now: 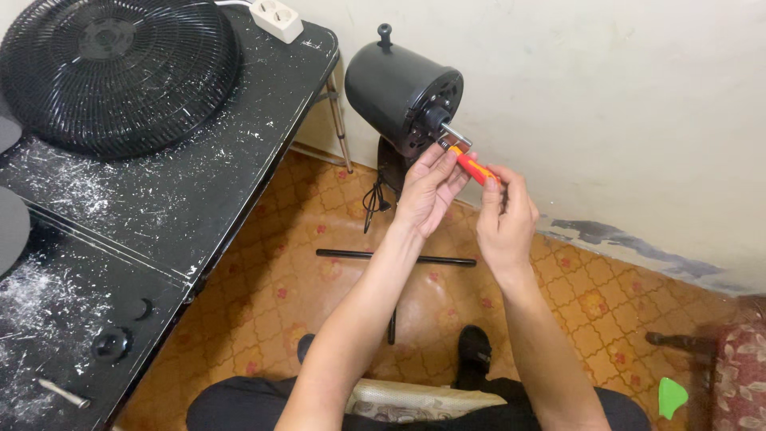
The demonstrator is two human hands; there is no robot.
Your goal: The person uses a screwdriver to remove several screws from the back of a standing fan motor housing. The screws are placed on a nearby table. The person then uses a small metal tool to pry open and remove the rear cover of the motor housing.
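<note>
Orange-handled screwdriver (476,168) sat clamped in the fingers of both hands, left hand (428,191) near its tip, right hand (504,219) at its end, tip beside the black fan motor's (401,94) shaft (456,133).

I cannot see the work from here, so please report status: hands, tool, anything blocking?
Left hand steadies the tool tip at the fan motor shaft. Right hand grips the orange tool. Nothing blocks the motor front.

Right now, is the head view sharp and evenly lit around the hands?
Head view: left hand, right hand and orange tool are sharp; soft, even light, faint wall shadow beside the motor; no glare; table edges bow slightly.
</note>
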